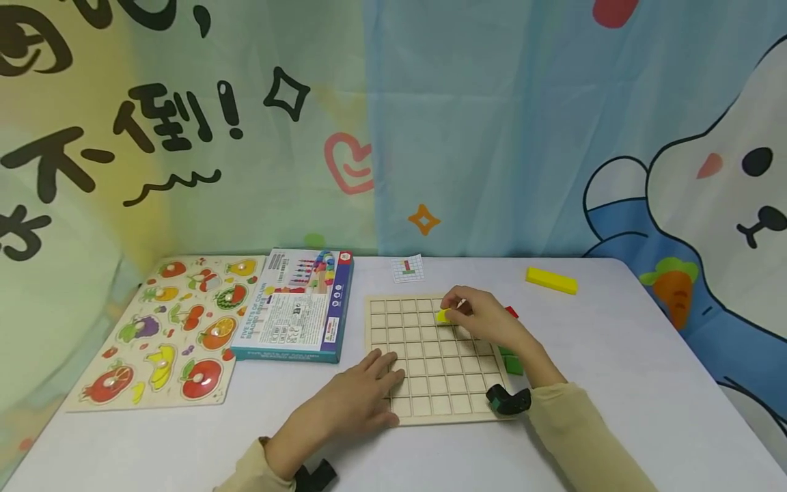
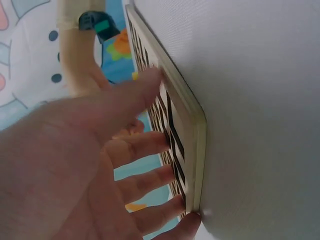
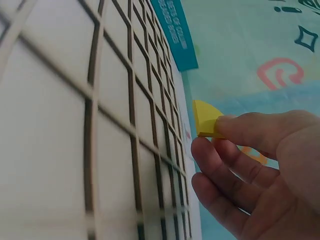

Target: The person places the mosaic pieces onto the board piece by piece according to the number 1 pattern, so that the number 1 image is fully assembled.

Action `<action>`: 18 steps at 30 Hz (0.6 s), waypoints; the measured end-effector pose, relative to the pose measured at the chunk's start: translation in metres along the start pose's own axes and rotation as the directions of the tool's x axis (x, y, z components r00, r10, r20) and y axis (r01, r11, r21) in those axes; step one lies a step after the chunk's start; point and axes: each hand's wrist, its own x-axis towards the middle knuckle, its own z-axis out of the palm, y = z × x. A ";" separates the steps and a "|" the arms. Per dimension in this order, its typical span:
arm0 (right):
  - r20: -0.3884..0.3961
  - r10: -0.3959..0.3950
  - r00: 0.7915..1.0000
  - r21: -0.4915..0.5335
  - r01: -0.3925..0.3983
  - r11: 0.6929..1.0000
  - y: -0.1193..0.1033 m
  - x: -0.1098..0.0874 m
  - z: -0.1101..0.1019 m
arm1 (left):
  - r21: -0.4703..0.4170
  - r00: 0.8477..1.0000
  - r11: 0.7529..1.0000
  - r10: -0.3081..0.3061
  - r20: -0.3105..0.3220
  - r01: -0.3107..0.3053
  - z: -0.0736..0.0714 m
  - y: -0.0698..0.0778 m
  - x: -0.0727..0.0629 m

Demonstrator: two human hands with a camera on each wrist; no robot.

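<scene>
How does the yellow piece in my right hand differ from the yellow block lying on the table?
The yellow piece is short with a curved edge; the yellow block is a long, straight bar. The yellow piece is pinched in your right hand, while the yellow block lies on the table, touched by neither hand. Both are plain yellow.

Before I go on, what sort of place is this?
Probably a children's play or learning corner, perhaps set up for filming: there's a fruit-picture board, a wooden grid board and a cartoon backdrop.
</scene>
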 end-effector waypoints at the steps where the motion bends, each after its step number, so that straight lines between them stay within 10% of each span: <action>1: 0.009 -0.002 1.000 -0.004 0.002 1.000 -0.001 0.003 0.002 | 0.008 1.000 1.000 -0.001 -0.002 0.001 0.001 0.000 0.000; 18: 0.087 -0.051 0.995 -0.062 0.057 0.996 -0.013 0.039 0.030 | 0.064 1.000 0.998 -0.008 0.002 0.008 0.006 0.002 0.002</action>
